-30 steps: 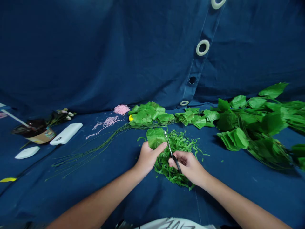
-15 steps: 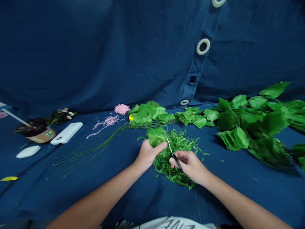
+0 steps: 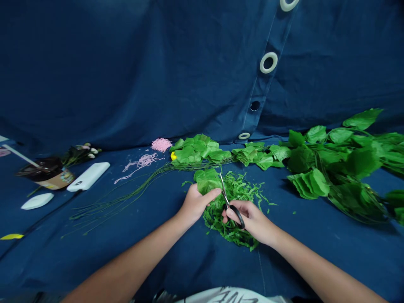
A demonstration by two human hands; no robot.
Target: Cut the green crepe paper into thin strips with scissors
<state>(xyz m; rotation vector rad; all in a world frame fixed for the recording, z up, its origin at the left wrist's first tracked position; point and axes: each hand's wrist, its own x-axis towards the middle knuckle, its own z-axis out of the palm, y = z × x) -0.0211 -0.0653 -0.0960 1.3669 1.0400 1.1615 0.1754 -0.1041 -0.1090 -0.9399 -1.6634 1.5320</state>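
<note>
Between the thumb and fingers of my left hand (image 3: 198, 202) is a green leaf piece (image 3: 208, 179). My right hand (image 3: 248, 216) grips black-handled scissors (image 3: 224, 191), whose blades point up and away along the leaf's right edge. Under both hands lies a heap of curly green cuttings (image 3: 243, 193). Behind it, flat green leaves (image 3: 197, 149) are stacked on the blue cloth, with long thin green stems (image 3: 142, 187) running to the left.
Large leafy sprays (image 3: 350, 155) cover the right side. Pink thread (image 3: 161, 144) lies at the back. On the left are a cup with a straw (image 3: 53, 174), a white device (image 3: 89, 176) on a black cable and a small white dish (image 3: 38, 201).
My right hand has turned the scissors slightly, so their handle loops show more and the tips sit a little further right. My left hand has barely moved.
</note>
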